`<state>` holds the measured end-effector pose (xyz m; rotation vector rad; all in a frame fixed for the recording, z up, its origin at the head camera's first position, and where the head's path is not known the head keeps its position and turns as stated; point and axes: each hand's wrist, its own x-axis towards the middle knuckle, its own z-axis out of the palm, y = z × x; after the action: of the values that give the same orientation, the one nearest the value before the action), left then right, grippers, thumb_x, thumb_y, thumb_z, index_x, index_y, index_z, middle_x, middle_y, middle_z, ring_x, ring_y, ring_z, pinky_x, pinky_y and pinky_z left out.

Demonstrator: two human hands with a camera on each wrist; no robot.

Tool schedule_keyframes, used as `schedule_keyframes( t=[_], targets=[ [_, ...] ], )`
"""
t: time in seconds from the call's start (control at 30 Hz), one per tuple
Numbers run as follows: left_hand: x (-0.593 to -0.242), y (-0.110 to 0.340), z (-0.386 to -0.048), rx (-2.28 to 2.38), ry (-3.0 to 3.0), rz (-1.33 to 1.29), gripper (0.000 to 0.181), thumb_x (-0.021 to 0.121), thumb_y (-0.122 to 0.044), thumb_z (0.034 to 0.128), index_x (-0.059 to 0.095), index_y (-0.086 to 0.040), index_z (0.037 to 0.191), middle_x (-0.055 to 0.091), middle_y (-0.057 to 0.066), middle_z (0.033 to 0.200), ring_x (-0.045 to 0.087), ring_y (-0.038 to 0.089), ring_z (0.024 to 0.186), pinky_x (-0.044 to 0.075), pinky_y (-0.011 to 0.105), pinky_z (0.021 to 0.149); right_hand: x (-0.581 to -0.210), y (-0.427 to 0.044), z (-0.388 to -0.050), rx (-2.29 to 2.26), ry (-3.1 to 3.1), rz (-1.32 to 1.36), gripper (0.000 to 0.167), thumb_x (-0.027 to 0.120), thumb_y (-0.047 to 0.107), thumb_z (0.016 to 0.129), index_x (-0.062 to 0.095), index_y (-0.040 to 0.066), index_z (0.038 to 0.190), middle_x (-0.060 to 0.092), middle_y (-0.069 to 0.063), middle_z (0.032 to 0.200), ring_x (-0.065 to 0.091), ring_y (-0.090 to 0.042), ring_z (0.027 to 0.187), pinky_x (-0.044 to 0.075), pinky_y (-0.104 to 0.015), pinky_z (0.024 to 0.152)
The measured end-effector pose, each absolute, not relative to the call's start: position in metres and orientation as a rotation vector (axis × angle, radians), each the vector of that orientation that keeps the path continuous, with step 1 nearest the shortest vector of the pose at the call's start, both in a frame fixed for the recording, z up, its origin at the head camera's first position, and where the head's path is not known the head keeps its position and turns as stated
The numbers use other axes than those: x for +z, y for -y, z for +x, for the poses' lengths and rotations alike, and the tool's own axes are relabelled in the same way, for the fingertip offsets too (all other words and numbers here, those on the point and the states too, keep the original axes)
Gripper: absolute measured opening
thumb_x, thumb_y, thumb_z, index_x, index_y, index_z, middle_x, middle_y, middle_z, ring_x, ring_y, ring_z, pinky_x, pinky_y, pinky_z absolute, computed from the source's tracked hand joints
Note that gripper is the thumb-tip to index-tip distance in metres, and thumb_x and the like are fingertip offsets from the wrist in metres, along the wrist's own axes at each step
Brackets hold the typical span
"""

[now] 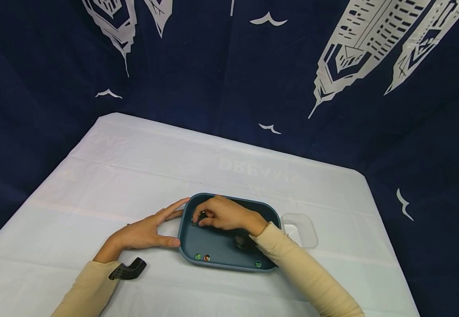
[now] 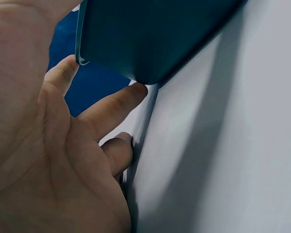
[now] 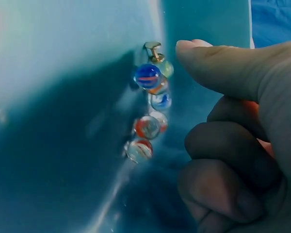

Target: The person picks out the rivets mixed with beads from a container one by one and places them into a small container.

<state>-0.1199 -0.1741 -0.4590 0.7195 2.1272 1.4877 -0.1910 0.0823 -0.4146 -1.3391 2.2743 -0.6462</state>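
Observation:
A dark teal tray [image 1: 217, 244] with rounded corners lies on the table. My left hand [image 1: 144, 233] is spread at its left end, with fingertips and thumb against the outer wall. Inside, my right hand [image 1: 225, 213] reaches to the far left corner, thumb and forefinger apart, the other fingers curled. In the right wrist view, several glass marbles [image 3: 148, 127] lie in a row along the tray's edge. A small brass-coloured stud [image 3: 154, 50] is at the row's end, just off my fingertip. Nothing shows between my fingers. More marbles [image 1: 198, 256] lie along the near side.
A clear plastic container [image 1: 310, 229] stands against the tray's right end. A black curved piece [image 1: 128, 269] is on the left sleeve. The table has a white cloth [image 1: 154, 158], and a dark blue printed curtain [image 1: 198, 79] hangs behind it.

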Motion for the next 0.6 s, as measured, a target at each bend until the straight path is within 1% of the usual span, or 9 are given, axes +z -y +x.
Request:
schedule_keyframes(
  t=[0.33, 0.43, 0.6],
  targets=[
    [-0.458, 0.174, -0.12, 1.482, -2.127, 0.708, 0.102, 0.078, -0.027, 0.0885, 0.009, -0.033, 0.162, 0.033, 0.009, 0.162, 0.012, 0.038, 0.154, 0.009, 0.076, 0.113, -0.421, -0.075, -0.19, -0.619, -2.269, -1.287, 0.014, 0.069, 0.01, 0.095, 0.074, 0.009, 0.108, 0.041, 0.011, 0.051, 0.039, 0.0, 0.046, 0.037, -0.015, 0.054],
    [-0.459, 0.174, -0.12, 1.487, -2.125, 0.709, 0.101, 0.078, -0.027, 0.0886, 0.009, -0.034, 0.162, 0.033, 0.009, 0.162, 0.012, 0.038, 0.154, 0.009, 0.076, 0.113, -0.423, -0.073, -0.19, -0.593, -2.281, -1.27, 0.014, 0.068, 0.011, 0.096, 0.074, 0.01, 0.108, 0.042, 0.011, 0.05, 0.039, 0.0, 0.045, 0.038, -0.015, 0.054],
    [-0.46, 0.174, -0.12, 1.49, -2.121, 0.71, 0.102, 0.078, -0.027, 0.0886, 0.009, -0.031, 0.162, 0.033, 0.009, 0.162, 0.012, 0.038, 0.154, 0.009, 0.076, 0.113, -0.427, -0.073, -0.191, -0.568, -2.291, -1.248, 0.013, 0.068, 0.013, 0.096, 0.075, 0.011, 0.107, 0.044, 0.01, 0.05, 0.04, 0.001, 0.045, 0.039, -0.015, 0.054]
  ],
)
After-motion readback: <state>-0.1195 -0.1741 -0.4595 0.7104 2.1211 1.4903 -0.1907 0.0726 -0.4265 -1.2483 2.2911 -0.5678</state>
